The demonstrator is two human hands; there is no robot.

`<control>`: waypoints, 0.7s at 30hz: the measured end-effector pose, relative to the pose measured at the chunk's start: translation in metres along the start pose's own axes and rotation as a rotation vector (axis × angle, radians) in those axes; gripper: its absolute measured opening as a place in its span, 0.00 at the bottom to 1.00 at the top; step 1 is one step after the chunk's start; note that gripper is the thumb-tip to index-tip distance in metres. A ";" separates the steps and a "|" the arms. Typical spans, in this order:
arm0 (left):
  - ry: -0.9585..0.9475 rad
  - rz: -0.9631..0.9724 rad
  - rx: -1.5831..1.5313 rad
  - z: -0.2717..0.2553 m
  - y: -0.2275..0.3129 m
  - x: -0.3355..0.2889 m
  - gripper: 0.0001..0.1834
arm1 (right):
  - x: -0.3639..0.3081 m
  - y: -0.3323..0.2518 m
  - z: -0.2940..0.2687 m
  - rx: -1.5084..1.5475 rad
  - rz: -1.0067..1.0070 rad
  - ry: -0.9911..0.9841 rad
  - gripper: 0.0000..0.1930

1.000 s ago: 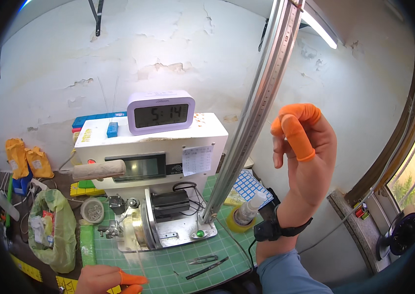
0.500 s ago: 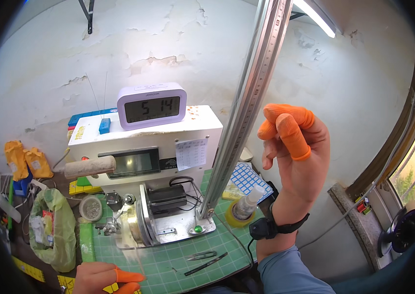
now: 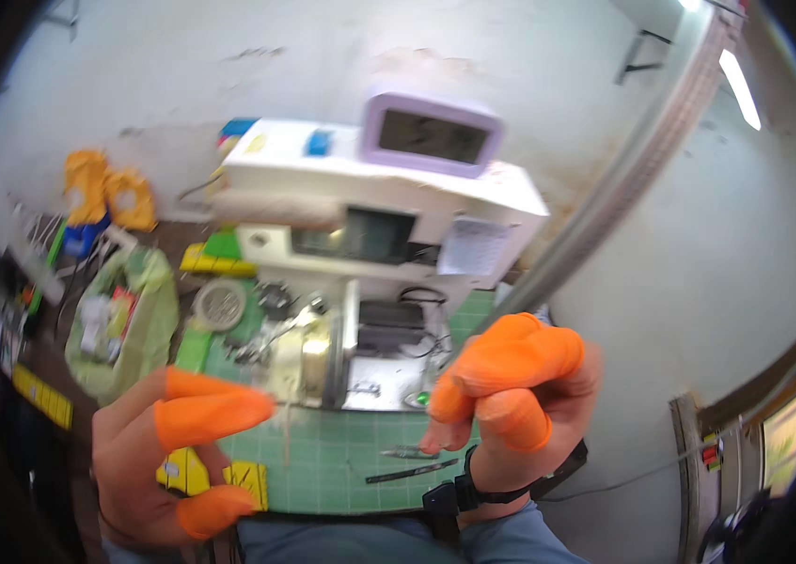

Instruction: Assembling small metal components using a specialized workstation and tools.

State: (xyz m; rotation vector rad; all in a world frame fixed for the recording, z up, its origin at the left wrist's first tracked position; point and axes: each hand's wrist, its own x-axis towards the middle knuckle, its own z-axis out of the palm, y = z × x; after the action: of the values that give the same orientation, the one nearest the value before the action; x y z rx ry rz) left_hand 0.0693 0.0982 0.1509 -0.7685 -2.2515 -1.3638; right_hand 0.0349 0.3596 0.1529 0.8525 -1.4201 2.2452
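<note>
I hold both hands raised over the green cutting mat (image 3: 341, 451). Left hand (image 3: 167, 461): fingers spread, empty. Right hand (image 3: 511, 395): fingers curled together, empty. Tweezers (image 3: 412, 453) lie directly below it.

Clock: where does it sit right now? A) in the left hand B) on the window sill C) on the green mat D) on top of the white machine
D: the purple clock rests on the white machine, above the green mat.
</note>
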 end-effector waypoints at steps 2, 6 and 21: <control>-0.192 0.001 0.070 -0.002 0.007 0.014 0.32 | -0.007 0.015 0.006 0.037 0.052 0.019 0.11; -0.141 0.158 0.289 0.000 0.012 0.004 0.33 | -0.007 0.036 0.038 -0.038 0.050 -0.032 0.10; 0.010 0.209 0.338 -0.003 -0.002 -0.010 0.09 | -0.021 0.026 0.040 0.058 0.169 0.060 0.09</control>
State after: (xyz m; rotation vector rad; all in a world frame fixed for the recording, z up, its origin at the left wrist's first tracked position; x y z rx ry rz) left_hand 0.0759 0.0925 0.1453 -0.8439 -2.2380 -0.8612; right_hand 0.0481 0.3130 0.1336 0.6998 -1.4553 2.4263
